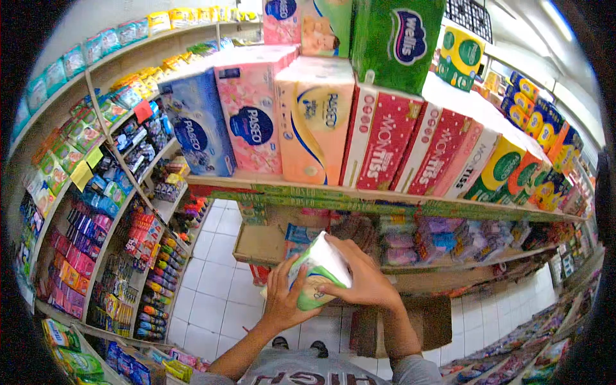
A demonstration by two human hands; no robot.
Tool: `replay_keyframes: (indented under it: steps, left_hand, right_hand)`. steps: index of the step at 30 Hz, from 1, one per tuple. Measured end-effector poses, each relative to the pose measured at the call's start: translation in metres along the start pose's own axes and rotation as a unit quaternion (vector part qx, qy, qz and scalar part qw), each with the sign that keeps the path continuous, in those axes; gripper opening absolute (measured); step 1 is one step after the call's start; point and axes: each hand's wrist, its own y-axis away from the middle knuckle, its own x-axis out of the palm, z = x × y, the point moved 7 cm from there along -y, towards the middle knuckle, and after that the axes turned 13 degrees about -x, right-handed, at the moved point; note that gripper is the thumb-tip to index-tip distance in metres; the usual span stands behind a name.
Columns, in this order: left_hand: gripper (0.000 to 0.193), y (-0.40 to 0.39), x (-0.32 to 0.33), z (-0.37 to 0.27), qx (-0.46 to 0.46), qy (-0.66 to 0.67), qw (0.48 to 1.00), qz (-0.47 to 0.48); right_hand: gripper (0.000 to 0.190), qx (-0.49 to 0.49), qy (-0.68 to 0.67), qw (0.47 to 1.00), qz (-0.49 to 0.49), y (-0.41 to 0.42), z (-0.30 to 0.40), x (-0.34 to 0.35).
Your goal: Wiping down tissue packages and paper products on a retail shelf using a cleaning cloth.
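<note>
Between my two hands is a green and white tissue pack (317, 276), tilted in front of my body with a white face turned up. My left hand (286, 293) grips its left side, fingers spread over the printed face. On the right, my right hand (363, 274) wraps the top edge and right side, its thumb pressed on the printed face. Beyond the hands, a shelf (298, 192) carries a row of Paseo and Montiss tissue packs, among them a peach Paseo pack (315, 130) and a red Montiss pack (382, 139).
A large green Wellis pack (397, 43) lies on top of the row. Below the shelf stands a cardboard box (262, 243); another brown box (414, 322) sits on the tiled floor (211, 293) to my right. Curved shelving (91, 192) on the left holds many small packets.
</note>
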Motion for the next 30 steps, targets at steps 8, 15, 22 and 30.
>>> replay_keyframes:
  steps: [8, 15, 22, 30]
  left_hand:
    - [0.123, -0.001, -0.030, 0.038, -0.128, 0.198, 0.969, 0.071]
    - [0.115, -0.008, -0.048, 0.049, -0.150, 0.312, 0.933, 0.094]
    - [0.116, -0.056, -0.113, 0.052, -0.040, 0.324, 0.945, 0.000]
    - [0.089, -0.059, -0.138, 0.099, -0.040, 0.417, 0.908, 0.016]
  right_hand:
    - [0.086, -0.162, 0.025, 0.983, 0.081, -0.034, 0.072, -0.040]
    - [0.084, -0.253, 0.130, 0.935, 0.212, -0.089, 0.132, -0.050]
    - [0.093, -0.213, 0.245, 0.931, 0.167, -0.142, 0.202, -0.074]
    - [0.084, -0.269, 0.341, 0.900, -0.046, -0.179, 0.282, -0.190]
